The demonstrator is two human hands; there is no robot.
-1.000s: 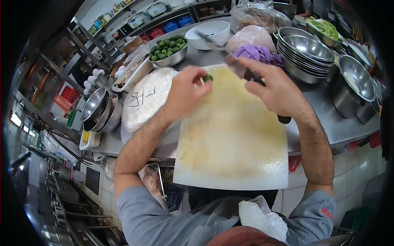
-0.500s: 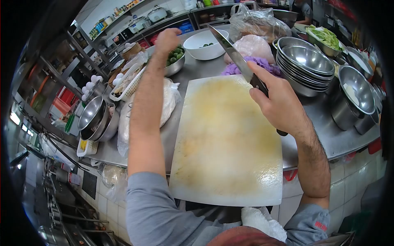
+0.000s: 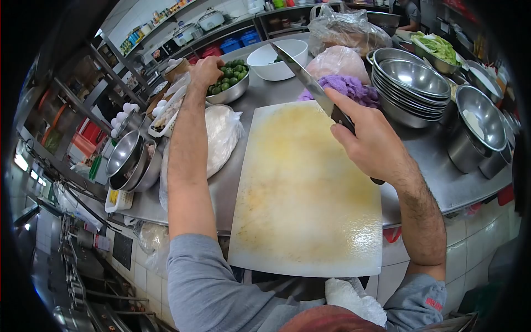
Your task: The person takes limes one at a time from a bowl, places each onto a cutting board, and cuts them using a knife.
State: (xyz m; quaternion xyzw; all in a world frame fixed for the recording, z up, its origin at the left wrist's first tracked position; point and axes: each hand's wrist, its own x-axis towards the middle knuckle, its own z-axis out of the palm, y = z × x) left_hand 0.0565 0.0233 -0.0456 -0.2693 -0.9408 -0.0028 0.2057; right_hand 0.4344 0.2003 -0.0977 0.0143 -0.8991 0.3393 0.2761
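My right hand is wrapped round the dark handle of a kitchen knife, its blade slanting up and to the left above the far end of the white cutting board. At the left rim of a metal bowl heaped with small green limes is my left hand. Its fingers curl down at the fruit, and whatever they grip is hidden. A white bowl with a few green pieces inside stands right of the limes. The board's yellow-stained surface carries nothing.
A purple cloth and bagged food lie beyond the board. Stacked metal bowls stand at the right. Left are a plastic bag, more metal bowls and eggs. Another person is at the far right.
My left hand has come down and to the left, from above the lime bowl to the limes at its rim. The knife in my right hand has shifted slightly left and down.
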